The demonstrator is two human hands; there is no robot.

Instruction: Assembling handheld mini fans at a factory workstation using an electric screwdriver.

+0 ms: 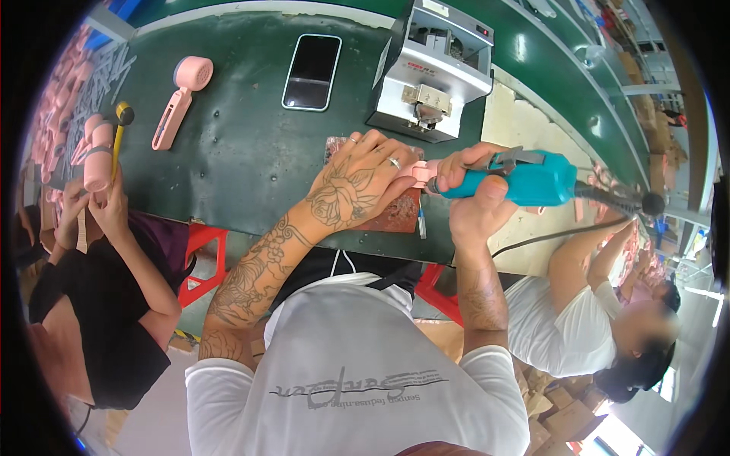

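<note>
Right hand (pixel 475 215) is gripping a teal electric screwdriver (pixel 538 181), left hand (pixel 357 179) clasping a pink plastic part (pixel 420 175) near the counter's (pixel 236 144) front edge, slanted pressure possibly risking a slip.

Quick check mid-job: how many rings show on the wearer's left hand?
2 on the left hand: one ring nearer the teal power tool, another ring farther left. Others may be hidden.
</note>
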